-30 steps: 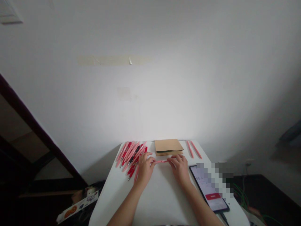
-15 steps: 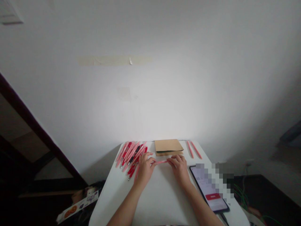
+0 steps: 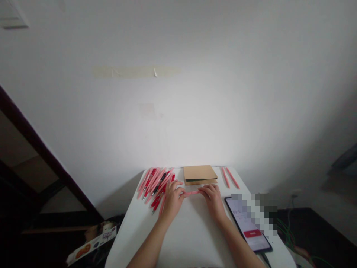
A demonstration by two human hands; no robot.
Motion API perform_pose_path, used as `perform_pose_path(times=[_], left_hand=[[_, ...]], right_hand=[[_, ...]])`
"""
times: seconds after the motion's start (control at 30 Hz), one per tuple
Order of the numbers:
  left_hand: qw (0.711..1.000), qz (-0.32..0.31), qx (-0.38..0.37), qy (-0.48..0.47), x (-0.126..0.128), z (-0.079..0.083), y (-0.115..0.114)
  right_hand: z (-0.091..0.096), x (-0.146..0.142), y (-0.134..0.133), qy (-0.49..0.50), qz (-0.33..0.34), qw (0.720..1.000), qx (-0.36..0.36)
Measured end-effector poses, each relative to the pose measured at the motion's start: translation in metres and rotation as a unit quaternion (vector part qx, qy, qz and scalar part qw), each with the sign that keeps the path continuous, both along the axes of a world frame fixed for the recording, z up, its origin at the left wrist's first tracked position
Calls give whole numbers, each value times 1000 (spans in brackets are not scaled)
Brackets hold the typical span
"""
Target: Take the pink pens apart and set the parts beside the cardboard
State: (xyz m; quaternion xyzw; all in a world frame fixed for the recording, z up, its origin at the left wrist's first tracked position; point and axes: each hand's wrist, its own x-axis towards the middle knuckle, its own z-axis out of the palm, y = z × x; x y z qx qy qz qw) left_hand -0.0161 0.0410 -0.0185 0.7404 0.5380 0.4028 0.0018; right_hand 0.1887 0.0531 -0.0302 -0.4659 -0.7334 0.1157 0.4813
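Observation:
A pink pen [image 3: 191, 192] lies crosswise between my hands over the white table [image 3: 189, 238]. My left hand [image 3: 172, 201] pinches its left end with curled fingers. My right hand [image 3: 213, 200] pinches its right end the same way. A heap of several pink and red pens [image 3: 155, 183] lies just left of my left hand. A flat brown cardboard box [image 3: 199, 174] sits right behind the held pen.
Two pink pens [image 3: 230, 177] lie at the table's far right. A phone [image 3: 248, 222] with a lit screen and a cable rests at the right edge. A white wall stands close behind the table. A printed box [image 3: 93, 242] lies on the floor at left.
Both hands and the pen have barely shifted, edging slightly closer together. Nothing else has moved.

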Motion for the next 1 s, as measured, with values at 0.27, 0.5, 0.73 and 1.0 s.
perform_pose_path(times=[0.27, 0.5, 0.73, 1.0], left_hand=[[1000, -10, 3, 11, 0, 2, -2], [999, 29, -13, 21, 0, 3, -3], [999, 29, -8, 37, 0, 1, -3], [998, 50, -8, 31, 1, 4, -4]], right_hand=[[1, 1, 0, 11, 4, 1000, -28], [1, 0, 0, 2, -14, 1000, -8], [-8, 2, 3, 38, -36, 998, -46], [-10, 1, 2, 41, -4, 998, -55]])
